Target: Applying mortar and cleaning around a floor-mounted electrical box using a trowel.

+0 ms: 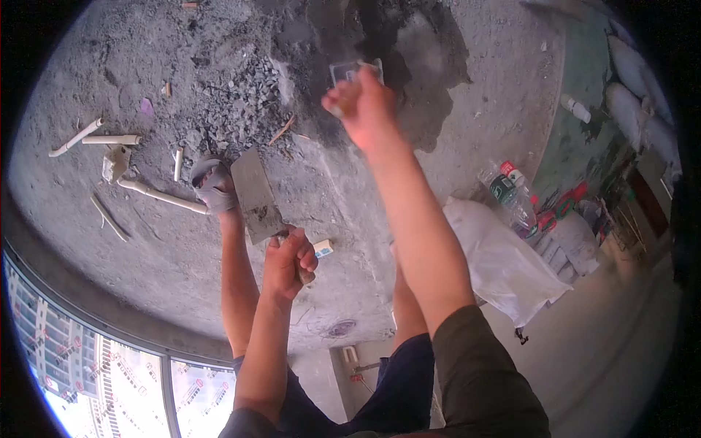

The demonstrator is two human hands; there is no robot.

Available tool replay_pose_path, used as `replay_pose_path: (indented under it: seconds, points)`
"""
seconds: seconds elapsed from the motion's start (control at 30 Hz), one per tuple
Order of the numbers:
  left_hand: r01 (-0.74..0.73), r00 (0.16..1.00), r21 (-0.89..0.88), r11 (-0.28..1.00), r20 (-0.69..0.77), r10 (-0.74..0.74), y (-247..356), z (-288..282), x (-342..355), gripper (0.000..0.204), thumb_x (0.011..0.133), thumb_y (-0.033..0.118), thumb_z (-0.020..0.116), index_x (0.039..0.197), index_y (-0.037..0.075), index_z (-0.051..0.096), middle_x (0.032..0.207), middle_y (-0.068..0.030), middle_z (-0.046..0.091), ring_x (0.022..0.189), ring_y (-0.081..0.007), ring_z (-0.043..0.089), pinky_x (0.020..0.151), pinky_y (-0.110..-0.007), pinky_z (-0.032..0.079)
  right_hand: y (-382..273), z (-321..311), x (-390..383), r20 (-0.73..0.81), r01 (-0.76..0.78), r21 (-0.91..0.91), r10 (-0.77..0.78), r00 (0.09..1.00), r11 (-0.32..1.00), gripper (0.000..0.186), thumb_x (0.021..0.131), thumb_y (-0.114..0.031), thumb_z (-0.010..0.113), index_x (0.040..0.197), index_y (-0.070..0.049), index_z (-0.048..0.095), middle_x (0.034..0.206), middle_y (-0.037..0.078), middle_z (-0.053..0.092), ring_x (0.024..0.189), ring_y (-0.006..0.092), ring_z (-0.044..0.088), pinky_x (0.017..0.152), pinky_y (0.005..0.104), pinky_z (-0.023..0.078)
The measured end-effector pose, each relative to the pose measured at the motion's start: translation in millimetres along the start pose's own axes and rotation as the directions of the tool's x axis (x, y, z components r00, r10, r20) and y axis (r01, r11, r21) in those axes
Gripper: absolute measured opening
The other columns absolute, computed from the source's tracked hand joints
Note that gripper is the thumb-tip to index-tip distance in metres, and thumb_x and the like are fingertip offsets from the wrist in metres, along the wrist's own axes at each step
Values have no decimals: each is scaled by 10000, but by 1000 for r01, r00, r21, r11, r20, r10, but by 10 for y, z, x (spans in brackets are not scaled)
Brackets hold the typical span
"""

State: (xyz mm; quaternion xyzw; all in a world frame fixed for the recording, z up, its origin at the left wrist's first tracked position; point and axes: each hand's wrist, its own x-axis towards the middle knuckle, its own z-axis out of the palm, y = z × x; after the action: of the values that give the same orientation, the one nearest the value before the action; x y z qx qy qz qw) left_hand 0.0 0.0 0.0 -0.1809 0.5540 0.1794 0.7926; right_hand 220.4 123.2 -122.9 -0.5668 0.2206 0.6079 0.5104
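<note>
My left hand (290,263) is closed round the handle of a flat steel trowel (255,191). The long rectangular blade points up and away, with grey smears near the handle, and hangs beside my shoe (214,186). My right arm reaches far forward, and my right hand (367,106) is closed round a tan handle (340,109). Just beyond the knuckles shows a rectangular, pale-edged head (355,71); motion blurs it, so its exact kind is unclear. Underneath lies a dark wet patch (427,66) on the rough concrete floor.
Grey rubble (244,95) is heaped left of the wet patch. Pale pipe pieces (164,196) and a stone chunk (115,163) lie farther left. A small white-and-blue box (323,248) sits near my left hand. On the right are a white sack (496,263) and plastic bottles (511,193).
</note>
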Motion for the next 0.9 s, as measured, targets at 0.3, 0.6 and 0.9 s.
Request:
replay_pose_path:
  seconds: [0.3, 0.6, 0.9]
  points:
    - [17, 1000, -74, 997, -23, -19, 158, -67, -134, 212, 889, 144, 558, 751, 99, 404, 585, -22, 409, 459, -123, 432, 409, -257, 380, 442, 625, -40, -136, -30, -274, -8, 991, 961, 292, 935, -331, 463, 1043, -67, 400, 788, 94, 478, 734, 288, 540, 676, 492, 525]
    - [2, 1000, -95, 995, -9, -3, 275, -53, -157, 182, 906, 145, 541, 783, 132, 408, 597, 12, 380, 461, -103, 401, 411, -247, 362, -601, -501, -346, 429, 216, -788, -262, 865, -577, 407, 909, -406, 463, 1097, -47, 494, 946, 212, 618, 873, 414, 584, 723, 498, 459]
    - [9, 1000, -50, 999, -6, -9, 202, 30, -122, 188, 898, 144, 555, 776, 132, 412, 587, 11, 376, 458, -99, 392, 412, -247, 352, -1978, 189, 684, 539, 222, -343, 3, 842, -913, 400, 904, -369, 470, 1223, -137, 535, 1208, 115, 553, 1092, 330, 523, 920, 419, 413]
